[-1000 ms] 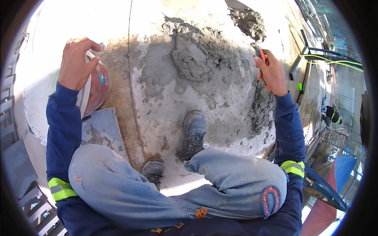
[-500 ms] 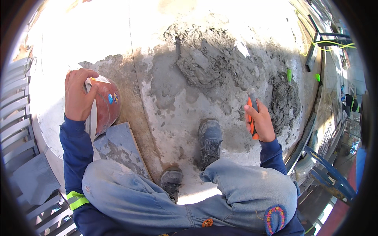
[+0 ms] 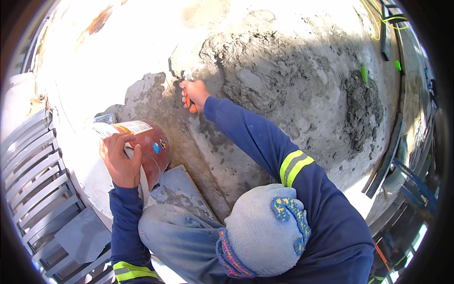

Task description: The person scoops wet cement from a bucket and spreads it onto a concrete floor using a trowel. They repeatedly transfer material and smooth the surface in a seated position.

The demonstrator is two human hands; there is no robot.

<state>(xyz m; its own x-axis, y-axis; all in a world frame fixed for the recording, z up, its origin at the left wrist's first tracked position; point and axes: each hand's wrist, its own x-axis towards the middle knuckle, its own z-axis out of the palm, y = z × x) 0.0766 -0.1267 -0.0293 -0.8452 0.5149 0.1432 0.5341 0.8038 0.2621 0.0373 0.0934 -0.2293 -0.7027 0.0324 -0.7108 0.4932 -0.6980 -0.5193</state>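
Note:
My left hand [image 3: 121, 158] is closed over the pale rim of a red-brown domed shell [image 3: 153, 165], shaped like a hard hat. It has round stickers and a white label, and its opening is turned away from view. My right hand [image 3: 195, 94] is stretched far forward and wrapped round the orange-and-black handle of a trowel [image 3: 191, 107]. The trowel's metal end meets the floor at the left edge of the wet mortar [image 3: 260, 80]; its blade is mostly lost in glare and mortar. A smaller, darker mortar heap [image 3: 362, 113] lies to the right.
A grey flat board [image 3: 182, 191] smeared with mortar lies beside the shell. Grey metal slats [image 3: 40, 189] run along the left. Bright green pieces [image 3: 364, 73] stand by the dark heap. On the right are dark bars [image 3: 388, 161] and yellow cord [image 3: 373, 23].
My right hand has carried the trowel from the right of the mortar across to its left edge. My left hand keeps its hold on the shell. The view has shifted, and my knee hides the boots.

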